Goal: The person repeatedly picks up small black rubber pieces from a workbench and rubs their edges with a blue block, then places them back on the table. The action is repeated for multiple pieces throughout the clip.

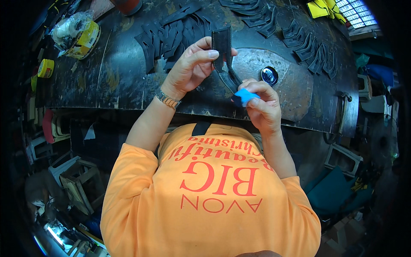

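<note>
My left hand (193,64) grips a black leather strap piece (221,43) between thumb and fingers, its wide stitched end pointing up and away from me. The narrower part of the piece slants down toward my right hand (264,102). Pinched in that hand is a small blue sponge (245,97) with a dark, stained end, right by the strap's lower edge; whether they touch I cannot tell. Just beyond my right hand, a small round container (269,76) of dark, glossy liquid rests on the table. Part of the strap is hidden behind my fingers.
Many similar black pieces lie piled (171,38) on the dark worktable (115,81), with others in rows (314,51) at the far right. A yellow bucket (83,40) and a small yellow tub (46,68) stand at left. Yellow pieces (325,8) lie far right.
</note>
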`<action>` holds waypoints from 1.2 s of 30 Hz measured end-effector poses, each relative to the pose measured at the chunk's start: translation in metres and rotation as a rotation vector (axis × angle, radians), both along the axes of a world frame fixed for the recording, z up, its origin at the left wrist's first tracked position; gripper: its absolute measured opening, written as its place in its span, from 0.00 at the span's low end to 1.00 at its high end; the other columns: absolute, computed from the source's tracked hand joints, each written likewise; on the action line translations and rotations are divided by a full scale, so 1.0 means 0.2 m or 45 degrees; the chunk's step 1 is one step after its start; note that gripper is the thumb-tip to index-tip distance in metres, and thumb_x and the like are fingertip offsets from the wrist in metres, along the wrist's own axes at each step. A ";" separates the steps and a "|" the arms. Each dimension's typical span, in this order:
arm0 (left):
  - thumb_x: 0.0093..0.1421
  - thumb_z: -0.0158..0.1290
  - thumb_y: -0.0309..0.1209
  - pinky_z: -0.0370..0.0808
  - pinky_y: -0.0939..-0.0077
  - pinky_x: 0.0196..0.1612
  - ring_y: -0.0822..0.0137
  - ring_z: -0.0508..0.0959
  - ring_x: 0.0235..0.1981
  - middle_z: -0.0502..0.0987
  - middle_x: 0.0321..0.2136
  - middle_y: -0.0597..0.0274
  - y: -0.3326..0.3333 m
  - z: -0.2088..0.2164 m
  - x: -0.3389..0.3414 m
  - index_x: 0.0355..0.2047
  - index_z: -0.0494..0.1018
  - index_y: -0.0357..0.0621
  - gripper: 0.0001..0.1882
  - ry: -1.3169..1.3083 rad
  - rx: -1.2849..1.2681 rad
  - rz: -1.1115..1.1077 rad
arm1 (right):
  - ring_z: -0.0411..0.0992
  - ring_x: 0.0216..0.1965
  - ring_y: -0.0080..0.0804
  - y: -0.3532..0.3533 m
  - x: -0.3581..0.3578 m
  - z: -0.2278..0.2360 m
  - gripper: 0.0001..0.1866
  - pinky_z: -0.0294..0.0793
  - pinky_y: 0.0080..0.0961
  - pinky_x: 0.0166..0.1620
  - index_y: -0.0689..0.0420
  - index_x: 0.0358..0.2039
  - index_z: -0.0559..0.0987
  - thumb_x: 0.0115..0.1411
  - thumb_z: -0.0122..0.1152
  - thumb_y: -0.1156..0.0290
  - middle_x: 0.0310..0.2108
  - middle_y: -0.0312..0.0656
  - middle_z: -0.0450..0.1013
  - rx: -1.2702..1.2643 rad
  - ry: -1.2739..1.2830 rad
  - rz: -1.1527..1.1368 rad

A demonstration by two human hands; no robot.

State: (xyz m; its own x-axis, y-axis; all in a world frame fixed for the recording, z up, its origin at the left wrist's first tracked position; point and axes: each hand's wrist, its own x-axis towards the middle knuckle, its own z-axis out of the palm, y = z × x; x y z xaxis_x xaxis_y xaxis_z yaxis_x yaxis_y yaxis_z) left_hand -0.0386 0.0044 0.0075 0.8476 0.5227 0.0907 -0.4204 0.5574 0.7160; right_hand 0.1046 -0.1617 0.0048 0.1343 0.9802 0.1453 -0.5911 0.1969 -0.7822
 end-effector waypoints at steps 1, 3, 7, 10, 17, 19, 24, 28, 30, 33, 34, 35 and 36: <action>0.57 0.52 0.29 0.70 0.78 0.49 0.70 0.76 0.42 0.76 0.43 0.54 0.00 0.00 0.00 0.43 0.71 0.41 0.13 -0.037 -0.019 -0.028 | 0.71 0.39 0.29 0.01 -0.01 -0.01 0.10 0.72 0.27 0.46 0.60 0.37 0.78 0.53 0.61 0.77 0.37 0.43 0.72 0.028 0.114 0.036; 0.57 0.52 0.29 0.69 0.75 0.52 0.68 0.76 0.43 0.76 0.42 0.54 0.00 0.00 -0.01 0.45 0.71 0.39 0.15 -0.112 -0.058 -0.082 | 0.71 0.38 0.30 0.01 -0.02 -0.02 0.09 0.72 0.31 0.45 0.58 0.37 0.77 0.54 0.61 0.75 0.37 0.43 0.72 0.064 0.310 0.087; 0.57 0.52 0.33 0.70 0.76 0.51 0.69 0.75 0.43 0.76 0.41 0.57 -0.01 -0.02 0.00 0.47 0.69 0.36 0.20 -0.129 -0.101 -0.073 | 0.70 0.37 0.30 0.02 -0.03 -0.04 0.08 0.72 0.38 0.44 0.55 0.36 0.77 0.55 0.61 0.71 0.37 0.44 0.72 0.082 0.505 0.157; 0.57 0.52 0.32 0.71 0.76 0.50 0.69 0.75 0.43 0.76 0.39 0.57 0.00 -0.03 0.00 0.47 0.69 0.36 0.19 -0.119 -0.121 -0.076 | 0.70 0.38 0.30 0.02 -0.03 -0.05 0.08 0.71 0.40 0.44 0.54 0.36 0.77 0.55 0.62 0.70 0.37 0.44 0.72 0.077 0.502 0.201; 0.58 0.53 0.29 0.72 0.77 0.48 0.69 0.76 0.42 0.76 0.38 0.57 0.02 -0.04 0.01 0.44 0.71 0.37 0.15 -0.100 -0.110 -0.062 | 0.70 0.38 0.31 0.01 -0.02 -0.09 0.09 0.71 0.41 0.46 0.55 0.36 0.77 0.54 0.62 0.72 0.37 0.44 0.71 0.047 0.479 0.212; 0.58 0.53 0.29 0.73 0.79 0.45 0.70 0.77 0.40 0.76 0.37 0.57 0.02 -0.05 0.02 0.43 0.71 0.38 0.14 -0.108 -0.119 -0.052 | 0.71 0.39 0.32 0.02 -0.02 -0.10 0.09 0.71 0.40 0.48 0.56 0.37 0.77 0.53 0.61 0.73 0.37 0.44 0.72 0.051 0.469 0.239; 0.58 0.55 0.25 0.75 0.86 0.33 0.75 0.79 0.32 0.79 0.32 0.62 0.05 -0.04 0.01 0.36 0.73 0.45 0.06 -0.057 -0.185 -0.025 | 0.71 0.43 0.34 -0.01 -0.03 -0.08 0.10 0.68 0.39 0.53 0.56 0.37 0.77 0.54 0.62 0.73 0.38 0.44 0.73 -0.053 0.302 0.052; 0.57 0.57 0.23 0.76 0.86 0.31 0.76 0.78 0.30 0.78 0.30 0.62 0.05 -0.02 0.00 0.36 0.73 0.45 0.07 0.079 0.004 0.110 | 0.72 0.45 0.41 -0.05 0.00 -0.02 0.09 0.65 0.41 0.57 0.54 0.38 0.77 0.55 0.61 0.73 0.38 0.45 0.74 -0.175 0.074 -0.250; 0.57 0.57 0.23 0.76 0.88 0.29 0.77 0.78 0.29 0.78 0.28 0.61 0.03 -0.02 0.01 0.37 0.72 0.44 0.08 0.139 0.153 0.164 | 0.73 0.44 0.38 -0.04 0.01 0.01 0.10 0.67 0.34 0.56 0.56 0.41 0.77 0.57 0.59 0.77 0.39 0.44 0.74 -0.170 0.029 -0.377; 0.56 0.57 0.24 0.76 0.87 0.30 0.77 0.78 0.28 0.78 0.28 0.62 0.01 -0.01 0.02 0.35 0.72 0.44 0.07 0.155 0.325 0.202 | 0.70 0.40 0.20 -0.02 0.00 0.04 0.11 0.68 0.17 0.46 0.59 0.40 0.77 0.54 0.62 0.79 0.39 0.37 0.73 -0.186 -0.223 -0.651; 0.56 0.57 0.24 0.77 0.86 0.31 0.77 0.78 0.28 0.78 0.28 0.63 0.00 -0.01 0.02 0.34 0.72 0.43 0.06 0.175 0.349 0.215 | 0.69 0.38 0.20 -0.01 -0.01 0.05 0.11 0.67 0.16 0.45 0.59 0.39 0.77 0.53 0.64 0.79 0.37 0.35 0.73 -0.198 -0.282 -0.714; 0.56 0.57 0.24 0.77 0.85 0.31 0.77 0.78 0.28 0.77 0.28 0.63 -0.01 -0.01 0.02 0.34 0.72 0.43 0.06 0.199 0.354 0.214 | 0.69 0.38 0.19 0.00 -0.01 0.06 0.11 0.67 0.16 0.45 0.60 0.38 0.77 0.53 0.64 0.80 0.36 0.35 0.72 -0.180 -0.355 -0.748; 0.56 0.57 0.24 0.77 0.85 0.31 0.77 0.78 0.28 0.77 0.28 0.63 -0.01 -0.01 0.03 0.34 0.72 0.43 0.06 0.213 0.366 0.217 | 0.69 0.38 0.19 0.01 -0.02 0.07 0.11 0.66 0.16 0.44 0.60 0.38 0.77 0.53 0.64 0.80 0.35 0.34 0.72 -0.162 -0.427 -0.781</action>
State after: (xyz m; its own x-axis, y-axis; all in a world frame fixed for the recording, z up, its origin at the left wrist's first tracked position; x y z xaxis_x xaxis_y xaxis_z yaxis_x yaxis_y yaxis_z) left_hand -0.0335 0.0021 0.0057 0.7659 0.6312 0.1221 -0.3541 0.2555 0.8996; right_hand 0.1014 -0.1596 0.0179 0.6354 0.7544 0.1649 -0.1261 0.3120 -0.9417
